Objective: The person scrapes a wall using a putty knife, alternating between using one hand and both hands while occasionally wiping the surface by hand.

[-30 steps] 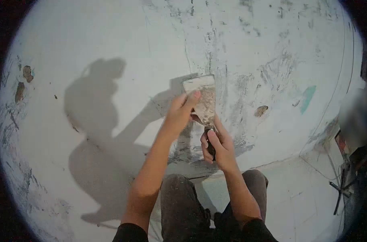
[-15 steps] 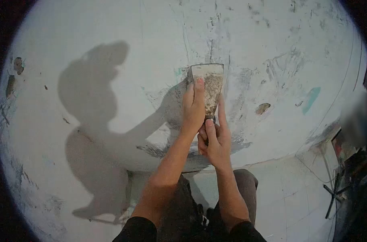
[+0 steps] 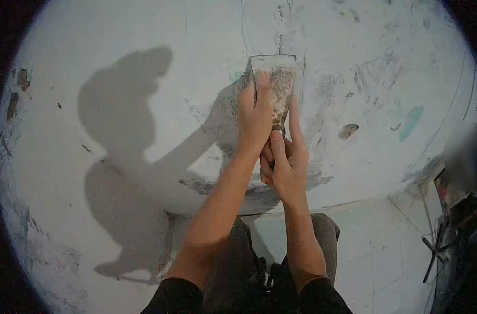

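Observation:
A putty knife (image 3: pixel 282 89) with a wide, stained metal blade points up the white wall (image 3: pixel 207 31), its straight edge uppermost. My right hand (image 3: pixel 285 162) is closed round the handle, thumb on the neck and one finger stretched along the blade's right side. On the blade's left side, my left hand (image 3: pixel 255 115) grips it with the thumb flat on its face; the other fingers are hidden behind. Most of the handle is covered by my right hand. Grey scuffs and scrape marks surround the blade.
A chipped hole (image 3: pixel 348 131) and a green patch (image 3: pixel 411 123) mark the wall to the right. My shadow (image 3: pixel 118 110) falls on its left. Below lies a tiled floor (image 3: pixel 374 251), with a dark cross-shaped object (image 3: pixel 435 254) and clutter at the right edge.
Both hands and the putty knife have moved up the wall and slightly right. My hold on it looks the same.

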Demonstrator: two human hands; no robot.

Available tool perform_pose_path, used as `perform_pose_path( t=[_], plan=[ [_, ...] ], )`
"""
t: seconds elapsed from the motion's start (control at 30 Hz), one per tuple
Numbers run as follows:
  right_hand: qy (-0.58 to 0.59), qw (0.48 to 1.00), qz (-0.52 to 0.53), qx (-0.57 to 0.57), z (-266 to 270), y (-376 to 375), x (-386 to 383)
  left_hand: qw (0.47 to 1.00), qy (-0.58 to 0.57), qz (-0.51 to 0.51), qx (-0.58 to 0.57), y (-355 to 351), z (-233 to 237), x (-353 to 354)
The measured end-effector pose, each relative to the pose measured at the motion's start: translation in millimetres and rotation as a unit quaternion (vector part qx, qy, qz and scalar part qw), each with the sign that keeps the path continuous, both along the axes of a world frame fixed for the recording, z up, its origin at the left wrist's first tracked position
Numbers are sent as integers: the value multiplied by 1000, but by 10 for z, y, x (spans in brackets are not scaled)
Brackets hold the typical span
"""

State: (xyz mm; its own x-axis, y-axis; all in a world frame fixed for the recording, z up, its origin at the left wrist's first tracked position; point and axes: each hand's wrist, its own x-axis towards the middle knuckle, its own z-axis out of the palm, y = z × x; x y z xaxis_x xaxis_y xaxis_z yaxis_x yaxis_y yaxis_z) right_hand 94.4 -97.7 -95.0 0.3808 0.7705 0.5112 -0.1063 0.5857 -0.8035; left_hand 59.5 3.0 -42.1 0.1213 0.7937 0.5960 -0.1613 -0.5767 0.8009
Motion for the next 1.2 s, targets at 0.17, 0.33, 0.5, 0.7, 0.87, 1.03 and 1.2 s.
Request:
perform_pose_path(
  t=[0.17, 0.33, 0.5, 0.7, 0.87, 1.03, 1.2],
  plan=[
    [12, 1000, -3, 14, -11, 19, -28, 1000, 18, -1, -19, -60, -18, -34],
    [20, 999, 22, 36, 113, 74, -4, 1000, -7, -2, 25, 45, 65, -5],
    [20, 1000, 6, 0, 8, 25, -42, 1000, 1, 27, 9, -6, -80, -7],
    [13, 1000, 7, 21, 108, 110, -15, 999, -14, -16, 33, 72, 108, -21],
    [16, 1000, -17, -15, -58, -27, -100, 998, 57, 7, -16, 83, -195, -68],
    [4, 999, 28, 23, 295, 67, 3, 999, -35, -40, 9, -3, 315, -56],
    [-45, 998, -51, 8, 55, -10, -77, 1000, 6, -13, 3, 1, -6, -65]
  ],
)
